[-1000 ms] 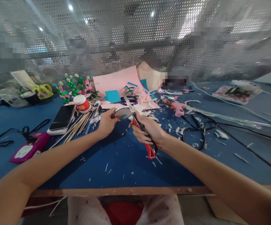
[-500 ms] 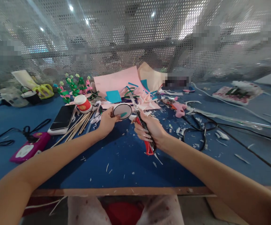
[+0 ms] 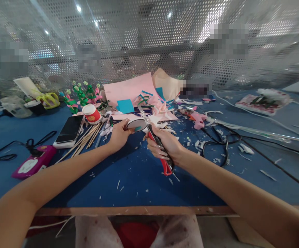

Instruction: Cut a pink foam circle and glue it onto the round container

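My left hand (image 3: 119,136) pinches a round white disc (image 3: 137,124) with a dark rim by its left edge. A teal patch shows low on the disc's face. Closed in my right hand (image 3: 162,144) is a pair of scissors (image 3: 166,167) with red and black handles. Their metal blades point up and away, close against the right edge of the disc; whether they touch it I cannot tell. Behind the hands lie a blue paper square (image 3: 125,106), a pink sheet (image 3: 128,90) and white paper scraps (image 3: 159,120).
Left of my hands are wooden sticks (image 3: 90,135), a red-and-white paper cup (image 3: 91,114), a phone (image 3: 69,129) and a purple power strip (image 3: 34,162). Green paper plants (image 3: 80,94) stand behind. To the right lie a pink glue gun (image 3: 198,119) and a black cable (image 3: 227,150).
The disc has tilted flatter and shifted slightly right. The scissors have tipped a little left at the blades, bringing them to the disc's edge.
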The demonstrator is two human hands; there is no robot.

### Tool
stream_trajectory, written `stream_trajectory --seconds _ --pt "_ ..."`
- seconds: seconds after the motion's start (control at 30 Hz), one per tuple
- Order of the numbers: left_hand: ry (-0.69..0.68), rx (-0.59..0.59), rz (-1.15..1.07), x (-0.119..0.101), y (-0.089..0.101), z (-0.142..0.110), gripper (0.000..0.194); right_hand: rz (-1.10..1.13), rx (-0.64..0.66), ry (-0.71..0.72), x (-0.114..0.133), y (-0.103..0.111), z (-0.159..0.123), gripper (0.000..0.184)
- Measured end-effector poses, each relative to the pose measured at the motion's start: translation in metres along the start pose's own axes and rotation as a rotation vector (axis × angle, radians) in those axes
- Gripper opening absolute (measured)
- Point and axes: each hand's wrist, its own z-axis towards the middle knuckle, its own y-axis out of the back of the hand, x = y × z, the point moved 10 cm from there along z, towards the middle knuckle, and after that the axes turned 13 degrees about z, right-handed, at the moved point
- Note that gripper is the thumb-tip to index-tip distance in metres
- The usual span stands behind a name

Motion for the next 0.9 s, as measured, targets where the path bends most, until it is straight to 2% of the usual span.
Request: stream_trajectory --seconds 0.23,0.4,0.67,0.8,0.9 --pt "-0.051 -0.016 0.144 -0.004 0.003 -0.002 0.009 -0.016 -0.068 -0.004 -0.001 0.004 -0.001 0.046" --pt "-0.050 0.013 0.168 -0.006 0.000 -0.005 0.006 -0.021 -0.020 -0.010 -0.002 0.003 0.001 0.045" --pt "-0.108 0.056 0.078 -0.016 -0.006 -0.007 0.009 -0.047 0.034 -0.013 -0.004 -0.004 -0.001 0.043" --pt "-0.038 0.080 -0.010 -0.009 -0.010 -0.005 0.010 -0.021 -0.050 0.020 -0.001 0.001 -0.001 0.045" --pt "0.100 0.057 -0.084 0.006 -0.009 -0.002 0.017 0.022 -0.144 0.056 0.006 0.009 -0.001 0.049"
